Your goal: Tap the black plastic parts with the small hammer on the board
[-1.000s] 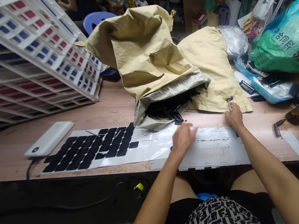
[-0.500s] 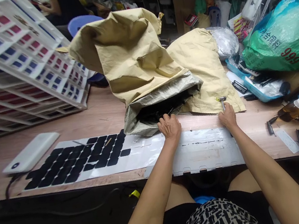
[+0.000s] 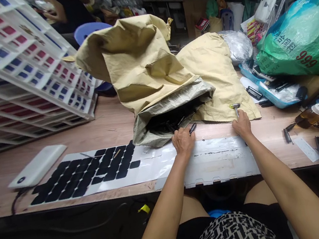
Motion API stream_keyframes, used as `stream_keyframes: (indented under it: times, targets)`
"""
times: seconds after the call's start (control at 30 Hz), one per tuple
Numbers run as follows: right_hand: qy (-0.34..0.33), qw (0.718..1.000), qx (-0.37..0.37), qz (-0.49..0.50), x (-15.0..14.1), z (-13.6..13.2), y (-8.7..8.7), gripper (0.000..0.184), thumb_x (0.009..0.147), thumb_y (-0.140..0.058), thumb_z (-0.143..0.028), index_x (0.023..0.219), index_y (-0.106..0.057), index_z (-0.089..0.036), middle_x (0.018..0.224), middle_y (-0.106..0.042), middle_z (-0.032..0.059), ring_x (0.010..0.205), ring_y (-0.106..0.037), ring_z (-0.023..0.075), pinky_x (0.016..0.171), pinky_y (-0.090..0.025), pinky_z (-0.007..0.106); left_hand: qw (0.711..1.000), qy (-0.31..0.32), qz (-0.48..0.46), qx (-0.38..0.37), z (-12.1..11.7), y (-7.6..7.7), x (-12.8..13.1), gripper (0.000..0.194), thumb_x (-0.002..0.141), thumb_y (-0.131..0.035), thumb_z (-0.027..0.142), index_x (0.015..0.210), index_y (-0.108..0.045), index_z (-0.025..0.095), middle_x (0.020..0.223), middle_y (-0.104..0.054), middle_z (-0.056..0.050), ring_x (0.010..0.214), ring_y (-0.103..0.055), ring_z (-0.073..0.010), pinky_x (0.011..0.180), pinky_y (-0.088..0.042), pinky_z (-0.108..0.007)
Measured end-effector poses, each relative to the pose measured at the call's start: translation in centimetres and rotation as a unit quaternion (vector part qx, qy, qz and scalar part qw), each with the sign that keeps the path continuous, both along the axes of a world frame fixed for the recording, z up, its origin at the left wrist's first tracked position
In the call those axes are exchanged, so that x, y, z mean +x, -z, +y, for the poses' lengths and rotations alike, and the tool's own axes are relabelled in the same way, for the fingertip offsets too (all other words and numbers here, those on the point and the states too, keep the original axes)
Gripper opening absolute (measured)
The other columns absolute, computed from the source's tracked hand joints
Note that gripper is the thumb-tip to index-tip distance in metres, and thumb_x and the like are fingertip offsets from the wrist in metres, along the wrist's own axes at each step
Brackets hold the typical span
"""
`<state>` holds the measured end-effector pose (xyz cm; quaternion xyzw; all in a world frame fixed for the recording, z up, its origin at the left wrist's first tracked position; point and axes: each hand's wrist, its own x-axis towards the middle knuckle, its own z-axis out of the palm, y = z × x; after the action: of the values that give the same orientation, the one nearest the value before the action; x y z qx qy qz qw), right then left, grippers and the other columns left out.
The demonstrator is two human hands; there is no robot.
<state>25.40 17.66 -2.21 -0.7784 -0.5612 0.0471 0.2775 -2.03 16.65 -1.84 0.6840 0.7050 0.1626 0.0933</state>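
Observation:
My left hand is closed at the mouth of a tan paper sack lying on its side, pinching a small black part that pokes out to the right. More black parts fill the sack's grey woven lining. My right hand is closed round a small metal tool with a yellow-marked head pointing away from me. Both hands rest at the far edge of a grey-white strip on the wooden table. Left of it lies a glossy sheet with rows of black pads.
A white power bank with a cable lies at the left. A slanted white rack holds red and blue pieces. A green bag, a blue tray, tape and black clips crowd the right. Another person sits behind.
My left hand went from the strip up to the sack's mouth and has drawn back a little with a black part pinched in it. My right hand stayed put.

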Motion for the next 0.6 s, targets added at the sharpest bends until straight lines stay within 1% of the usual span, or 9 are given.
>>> stream_keyframes:
  times: [0.07,0.13,0.23,0.27,0.3,0.37,0.47,0.6]
  targets:
    - [0.003,1.0,-0.013,0.004,-0.1,-0.1,-0.2,0.051,0.076,-0.05,-0.019,0.128,-0.051,-0.016,0.111,-0.056,0.013,0.101,-0.052,0.0274,0.091,-0.046,0.039,0.999,0.034,-0.036,0.0,-0.5,-0.4,0.3,0.027,0.091,-0.055,0.032,0.107,-0.073,0.021,0.105,-0.068,-0.01,0.103,-0.055,-0.0289,0.089,-0.041,-0.039]
    - [0.004,1.0,-0.021,0.009,-0.1,-0.1,-0.3,0.052,0.076,-0.051,-0.019,0.128,-0.051,-0.017,0.112,-0.056,0.0132,0.101,-0.052,0.0276,0.09,-0.046,0.039,0.99,0.108,-0.093,0.002,-1.5,-0.7,0.7,0.024,0.091,-0.059,0.033,0.106,-0.073,0.021,0.101,-0.069,-0.007,0.098,-0.056,-0.025,0.087,-0.042,-0.036]
    - [0.004,1.0,-0.015,0.008,-0.1,-0.1,-0.3,0.052,0.076,-0.051,-0.019,0.128,-0.051,-0.017,0.111,-0.056,0.0129,0.1,-0.052,0.0273,0.091,-0.045,0.04,0.958,0.239,-0.157,-0.013,-3.3,-0.7,1.9,0.02,0.087,-0.065,0.03,0.104,-0.074,0.022,0.094,-0.068,-0.004,0.093,-0.055,-0.0213,0.085,-0.042,-0.034]
    - [0.004,1.0,-0.012,0.007,-0.1,-0.1,-0.3,0.052,0.076,-0.051,-0.019,0.127,-0.051,-0.016,0.11,-0.056,0.0128,0.1,-0.052,0.0273,0.091,-0.045,0.04,0.949,0.267,-0.168,-0.022,-3.8,-0.5,2.3,0.019,0.086,-0.067,0.028,0.102,-0.074,0.023,0.093,-0.068,-0.003,0.092,-0.054,-0.021,0.085,-0.041,-0.034]
    - [0.003,1.0,-0.01,0.007,-0.1,-0.1,-0.3,0.051,0.076,-0.051,-0.019,0.127,-0.052,-0.016,0.11,-0.056,0.0128,0.1,-0.052,0.0272,0.091,-0.045,0.04,0.943,0.281,-0.176,-0.03,-4.2,-0.3,2.7,0.018,0.084,-0.069,0.027,0.101,-0.074,0.023,0.092,-0.068,-0.003,0.093,-0.054,-0.0209,0.086,-0.041,-0.034]
    - [0.003,1.0,-0.006,0.008,-0.1,-0.1,-0.2,0.051,0.076,-0.052,-0.018,0.126,-0.052,-0.017,0.109,-0.056,0.0125,0.099,-0.052,0.0268,0.09,-0.045,0.039,0.94,0.279,-0.191,-0.041,-4.8,0.3,3.4,0.02,0.082,-0.072,0.026,0.101,-0.074,0.023,0.093,-0.068,-0.003,0.095,-0.053,-0.0213,0.088,-0.04,-0.035]
    - [0.006,1.0,0.0,0.011,-0.1,-0.1,-0.1,0.05,0.076,-0.052,-0.018,0.126,-0.053,-0.017,0.109,-0.057,0.0124,0.098,-0.053,0.0265,0.089,-0.046,0.038,0.945,0.254,-0.204,-0.04,-5.0,0.9,4.2,0.022,0.079,-0.076,0.032,0.099,-0.074,0.024,0.095,-0.068,-0.002,0.099,-0.052,-0.0226,0.091,-0.038,-0.036]
    - [0.008,1.0,0.008,0.023,0.1,0.2,0.0,0.047,0.08,-0.048,-0.018,0.126,-0.055,-0.017,0.107,-0.061,0.0129,0.098,-0.055,0.0264,0.089,-0.046,0.037,0.946,0.247,-0.205,-0.033,-4.9,1.3,4.5,0.02,0.078,-0.077,0.036,0.096,-0.075,0.026,0.095,-0.068,-0.002,0.1,-0.052,-0.0231,0.091,-0.037,-0.037]
